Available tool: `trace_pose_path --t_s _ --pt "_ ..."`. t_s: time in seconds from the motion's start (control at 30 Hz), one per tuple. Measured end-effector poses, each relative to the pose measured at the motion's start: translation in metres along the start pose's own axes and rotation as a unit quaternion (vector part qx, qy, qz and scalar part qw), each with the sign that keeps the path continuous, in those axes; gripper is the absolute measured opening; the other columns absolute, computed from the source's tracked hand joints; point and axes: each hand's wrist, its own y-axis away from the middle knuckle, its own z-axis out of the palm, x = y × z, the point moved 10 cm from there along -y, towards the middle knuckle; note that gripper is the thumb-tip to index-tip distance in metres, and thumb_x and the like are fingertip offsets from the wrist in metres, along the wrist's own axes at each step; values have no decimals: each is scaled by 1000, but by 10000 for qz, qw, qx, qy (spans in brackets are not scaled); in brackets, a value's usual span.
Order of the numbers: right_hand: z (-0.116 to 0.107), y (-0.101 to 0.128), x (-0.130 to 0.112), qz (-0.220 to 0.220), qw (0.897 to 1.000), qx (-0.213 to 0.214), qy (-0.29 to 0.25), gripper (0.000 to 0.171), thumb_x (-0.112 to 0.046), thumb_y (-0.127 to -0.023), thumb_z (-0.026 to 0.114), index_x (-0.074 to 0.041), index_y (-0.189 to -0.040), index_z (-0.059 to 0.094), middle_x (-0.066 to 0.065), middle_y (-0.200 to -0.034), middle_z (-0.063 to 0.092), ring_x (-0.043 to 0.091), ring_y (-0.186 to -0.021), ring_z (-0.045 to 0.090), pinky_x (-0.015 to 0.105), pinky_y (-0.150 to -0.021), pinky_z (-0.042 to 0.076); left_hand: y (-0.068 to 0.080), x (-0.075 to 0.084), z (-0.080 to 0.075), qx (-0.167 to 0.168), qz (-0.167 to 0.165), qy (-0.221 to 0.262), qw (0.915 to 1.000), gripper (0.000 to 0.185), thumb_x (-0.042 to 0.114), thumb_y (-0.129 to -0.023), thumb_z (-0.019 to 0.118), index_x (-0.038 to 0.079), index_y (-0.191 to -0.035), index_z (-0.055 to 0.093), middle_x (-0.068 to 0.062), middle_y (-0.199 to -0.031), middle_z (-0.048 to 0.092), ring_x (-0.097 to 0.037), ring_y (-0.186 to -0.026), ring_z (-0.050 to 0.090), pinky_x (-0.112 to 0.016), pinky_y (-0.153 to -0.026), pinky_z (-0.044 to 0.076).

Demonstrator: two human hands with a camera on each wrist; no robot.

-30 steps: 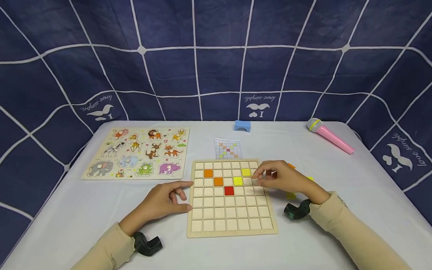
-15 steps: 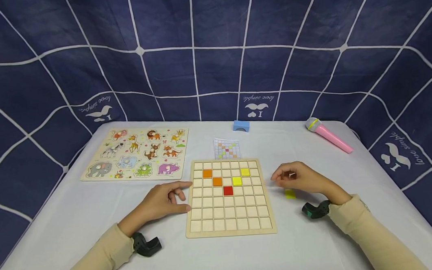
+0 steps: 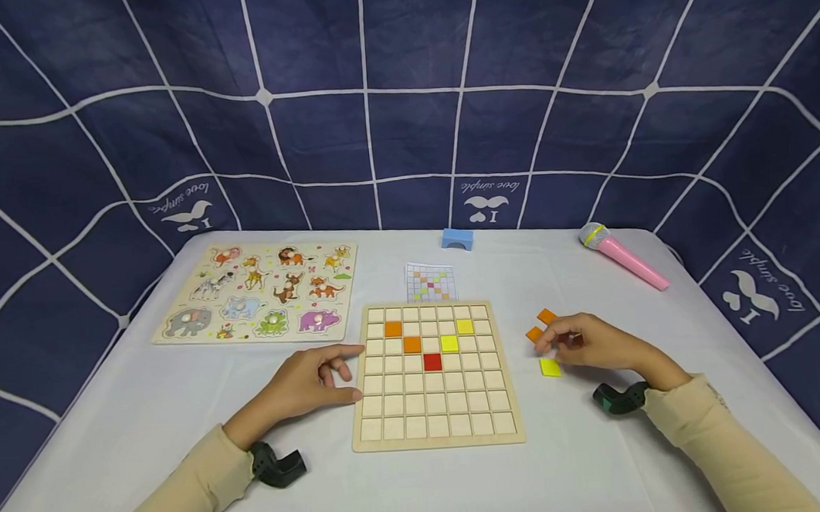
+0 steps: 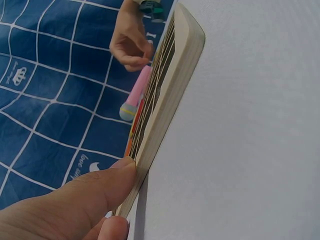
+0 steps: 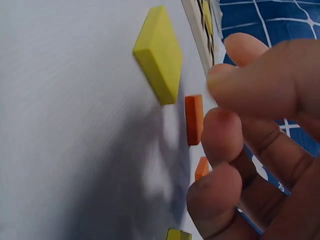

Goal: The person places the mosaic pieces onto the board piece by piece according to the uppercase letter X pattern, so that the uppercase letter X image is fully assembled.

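Note:
A wooden grid board (image 3: 435, 409) lies in front of me with two orange tiles (image 3: 393, 329), two yellow tiles (image 3: 449, 344) and a red tile (image 3: 432, 361) set in it. My left hand (image 3: 315, 377) rests at the board's left edge; in the left wrist view its thumb (image 4: 100, 190) touches the board's rim (image 4: 170, 100). My right hand (image 3: 582, 344) hovers right of the board with loosely curled fingers (image 5: 225, 135) and holds nothing. Its fingertips are close to a loose orange tile (image 3: 535, 333) (image 5: 193, 120). Another orange tile (image 3: 547, 316) and a yellow tile (image 3: 549, 367) (image 5: 160, 52) lie beside it.
An animal peg puzzle (image 3: 259, 291) lies at the back left. A small pattern card (image 3: 431, 282) sits behind the board, and a blue block (image 3: 458, 239) behind that. A pink toy microphone (image 3: 622, 256) lies at the back right. Blue checked cloth surrounds the white table (image 3: 147, 409).
My right hand has drawn back from over the board's right columns to the loose tiles on the table at the right. The left hand and the tiles in the board have not moved.

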Motion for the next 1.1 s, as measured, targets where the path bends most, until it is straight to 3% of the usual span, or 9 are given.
trace_pose_path --t_s 0.17,0.3,0.57,0.73,0.93,1.1 --pt "4 2 0 -187 9996 -189 22 41 25 -86 61 0 -113 77 14 -104 72 19 -84 56 24 -67 44 0 -1 0 13 -34 0 10000 67 25 -82 95 4 -141 71 8 -90 69 -9 -67 58 -25 -61 45" --pt "7 3 0 -166 9993 -273 167 46 27 -81 62 -2 -112 79 11 -101 66 16 -78 53 26 -65 42 1 -1 0 30 -58 -10 10000 67 26 -82 96 5 -141 71 8 -90 68 -9 -67 58 -25 -61 45" --pt "11 1 1 24 9989 -366 280 32 17 -83 76 -1 -110 80 8 -103 66 9 -69 46 24 -61 40 1 -1 0 36 -26 40 10000 67 26 -82 96 4 -140 71 8 -90 68 -9 -67 58 -25 -61 45" --pt "11 0 4 254 9985 -272 394 26 4 -84 87 -4 -107 80 3 -100 65 14 -73 50 24 -65 42 1 -1 0 31 -9 59 10000 67 26 -82 95 4 -140 71 8 -90 69 -8 -67 59 -25 -61 45" --pt "12 -3 3 256 9970 -148 719 26 -2 -83 91 -12 -103 79 -4 -98 65 17 -84 54 26 -71 44 1 -2 0 24 -30 58 10000 67 26 -82 95 5 -140 71 8 -90 69 -9 -67 59 -25 -61 45" --pt "15 -6 -3 187 9971 -72 740 24 -6 -84 92 -11 -103 77 -4 -95 63 10 -72 49 24 -66 41 1 -1 0 23 -28 40 10000 67 26 -82 96 5 -140 71 8 -90 69 -9 -67 58 -25 -61 45"
